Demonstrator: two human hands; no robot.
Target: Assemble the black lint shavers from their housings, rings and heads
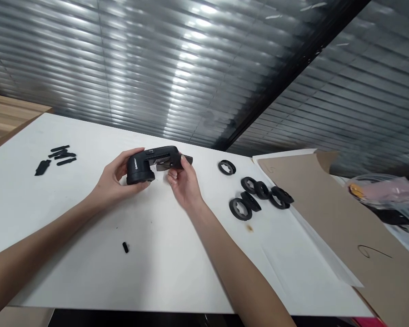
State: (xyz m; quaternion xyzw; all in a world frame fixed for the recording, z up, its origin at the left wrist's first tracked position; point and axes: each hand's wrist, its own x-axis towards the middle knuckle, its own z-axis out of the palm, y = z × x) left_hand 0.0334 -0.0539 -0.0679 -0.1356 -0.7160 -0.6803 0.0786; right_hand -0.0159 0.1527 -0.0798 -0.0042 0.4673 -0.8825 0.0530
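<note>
A black handheld power device with a rounded head, a slim handle and small white lettering is held up over the white table. My left hand is closed around its thick left end, thumb below and fingers behind. At the other end, my right hand pinches the device near a flat dark plate-like part. Whether that part is joined to the device I cannot tell. On the table nearer to me lies a small black cylindrical piece, apart from both hands.
Several black rings with toothed inner edges lie to the right. Flat black strips and a wider black piece lie at the left. A brown cardboard sheet covers the right side, beside plastic bags. Metal blinds rise behind.
</note>
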